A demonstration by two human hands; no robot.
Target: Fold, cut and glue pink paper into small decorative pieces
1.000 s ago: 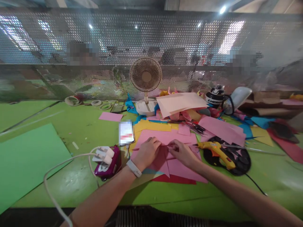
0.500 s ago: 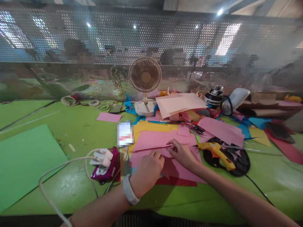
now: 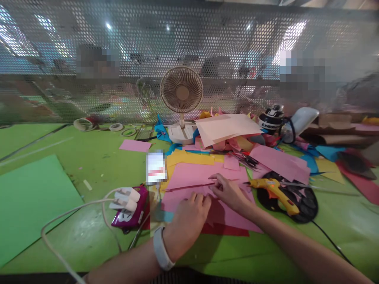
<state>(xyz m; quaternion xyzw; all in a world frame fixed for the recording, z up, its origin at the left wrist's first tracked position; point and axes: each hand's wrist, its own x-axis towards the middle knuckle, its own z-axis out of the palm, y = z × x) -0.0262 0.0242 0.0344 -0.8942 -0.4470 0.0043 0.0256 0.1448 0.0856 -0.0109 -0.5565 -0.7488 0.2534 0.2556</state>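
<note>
Sheets of pink paper (image 3: 189, 175) lie in front of me, with a dark raised edge or crease running across them. My left hand (image 3: 189, 217), a pale band on its wrist, rests palm down on the lower pink sheet, fingers stretched forward and slightly bent. My right hand (image 3: 226, 191) is at the right end of that edge. Its index finger reaches left over the paper and the other fingers curl beneath; I see nothing gripped between them. Red paper (image 3: 227, 229) shows under the pink sheets. A yellow glue gun (image 3: 275, 193) lies right of my right hand on a black dish.
Left of my hands are a phone (image 3: 156, 167) and a purple power strip (image 3: 130, 215) with white plugs and trailing cables. A fan (image 3: 181, 90) stands behind. Scissors (image 3: 250, 159), paper scraps and a black-and-white bottle (image 3: 271, 120) crowd the back right. Green sheet (image 3: 35, 205) lies left.
My left hand has shifted slightly right, its fingers more spread. My right index finger has straightened a little away from the other fingers. The view has tilted and moved slightly.
</note>
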